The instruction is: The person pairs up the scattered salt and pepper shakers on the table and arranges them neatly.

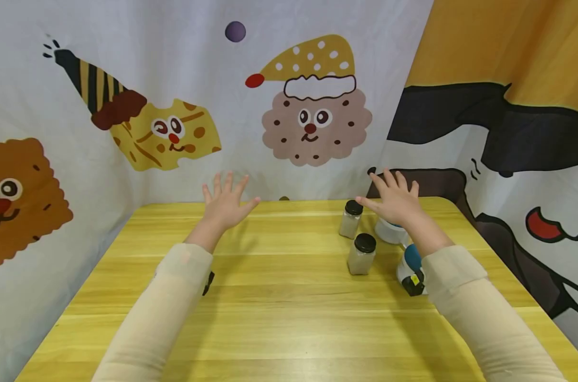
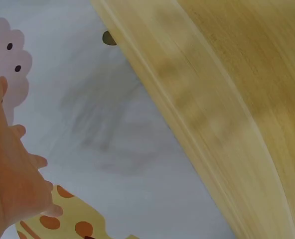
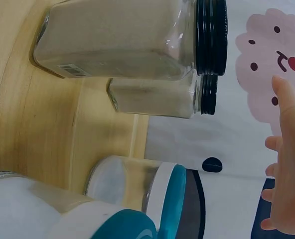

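Observation:
My left hand (image 1: 225, 208) is held out over the far left of the table, its fingers spread and holding nothing. My right hand (image 1: 397, 200) is likewise spread above the far right, also holding nothing. Nearest to it are two square jars with black lids: the back jar (image 1: 350, 220) and the front jar (image 1: 362, 255), both upright with pale contents. In the head view a round container (image 1: 390, 232) is partly hidden below the right hand. A blue-topped container (image 1: 412, 260) stands by the right sleeve. The right wrist view shows a teal-and-white lid (image 3: 168, 196) on the round container.
The yellow wooden table (image 1: 269, 329) meets a printed curtain (image 1: 183, 48) at its back edge. Beside the left sleeve lies a small black item (image 1: 209, 283), mostly covered by the sleeve; its kind cannot be made out.

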Action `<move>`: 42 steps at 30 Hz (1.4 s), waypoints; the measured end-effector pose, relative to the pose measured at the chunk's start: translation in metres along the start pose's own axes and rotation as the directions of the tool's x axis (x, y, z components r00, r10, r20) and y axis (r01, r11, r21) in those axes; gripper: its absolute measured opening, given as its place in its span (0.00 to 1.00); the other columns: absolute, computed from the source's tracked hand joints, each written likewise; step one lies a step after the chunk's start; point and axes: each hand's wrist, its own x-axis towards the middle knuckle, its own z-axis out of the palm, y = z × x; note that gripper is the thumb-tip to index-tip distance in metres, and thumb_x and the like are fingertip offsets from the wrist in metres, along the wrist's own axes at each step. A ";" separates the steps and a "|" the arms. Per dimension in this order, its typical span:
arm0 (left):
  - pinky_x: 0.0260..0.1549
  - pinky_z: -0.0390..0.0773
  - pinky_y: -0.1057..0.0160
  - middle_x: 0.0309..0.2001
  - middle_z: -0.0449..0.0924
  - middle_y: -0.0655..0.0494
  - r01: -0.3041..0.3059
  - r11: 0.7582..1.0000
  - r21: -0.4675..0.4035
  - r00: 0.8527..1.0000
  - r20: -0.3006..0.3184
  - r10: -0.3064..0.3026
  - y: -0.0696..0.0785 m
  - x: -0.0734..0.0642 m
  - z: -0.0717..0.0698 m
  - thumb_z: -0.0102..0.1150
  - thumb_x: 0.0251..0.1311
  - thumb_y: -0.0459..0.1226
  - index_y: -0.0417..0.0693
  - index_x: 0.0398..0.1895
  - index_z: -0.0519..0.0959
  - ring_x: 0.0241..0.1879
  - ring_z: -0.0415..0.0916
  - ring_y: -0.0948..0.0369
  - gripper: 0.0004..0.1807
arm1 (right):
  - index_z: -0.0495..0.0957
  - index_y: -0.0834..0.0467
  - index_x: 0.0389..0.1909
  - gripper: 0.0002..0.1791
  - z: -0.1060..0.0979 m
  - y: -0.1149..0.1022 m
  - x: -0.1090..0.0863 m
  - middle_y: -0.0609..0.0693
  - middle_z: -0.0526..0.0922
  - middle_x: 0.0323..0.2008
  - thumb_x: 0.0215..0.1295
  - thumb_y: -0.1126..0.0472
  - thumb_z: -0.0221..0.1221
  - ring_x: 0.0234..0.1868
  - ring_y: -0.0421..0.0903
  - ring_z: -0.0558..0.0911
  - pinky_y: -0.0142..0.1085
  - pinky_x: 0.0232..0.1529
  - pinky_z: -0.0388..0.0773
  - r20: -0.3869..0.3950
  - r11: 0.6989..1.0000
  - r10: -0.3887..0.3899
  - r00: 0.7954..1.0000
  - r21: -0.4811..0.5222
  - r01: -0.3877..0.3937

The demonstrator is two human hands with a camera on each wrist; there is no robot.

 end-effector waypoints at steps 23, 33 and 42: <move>0.59 0.19 0.36 0.75 0.27 0.45 -0.072 0.993 -0.098 0.993 -0.096 0.062 0.021 -0.013 0.008 0.32 0.63 0.69 0.64 0.77 0.39 0.70 0.15 0.43 0.44 | 0.44 0.53 0.76 0.52 -0.009 0.003 -0.033 0.63 0.35 0.74 0.61 0.25 0.43 0.71 0.67 0.35 0.69 0.59 0.26 -0.121 0.997 -0.029 0.992 0.061 0.037; 0.61 0.20 0.39 0.75 0.29 0.48 -0.123 0.980 -0.158 0.981 -0.166 0.097 0.035 -0.022 0.017 0.36 0.63 0.68 0.66 0.77 0.41 0.71 0.16 0.47 0.43 | 0.44 0.53 0.76 0.49 -0.009 0.004 -0.055 0.62 0.35 0.75 0.64 0.30 0.47 0.72 0.65 0.33 0.67 0.60 0.25 -0.194 0.990 -0.056 0.979 0.118 0.080; 0.62 0.21 0.41 0.76 0.31 0.50 -0.165 0.967 -0.195 0.973 -0.190 0.128 0.049 -0.030 0.020 0.38 0.63 0.67 0.65 0.77 0.43 0.71 0.19 0.47 0.42 | 0.43 0.53 0.76 0.47 -0.006 0.009 -0.075 0.60 0.35 0.75 0.66 0.34 0.50 0.72 0.64 0.34 0.65 0.61 0.23 -0.231 0.982 -0.066 0.971 0.157 0.105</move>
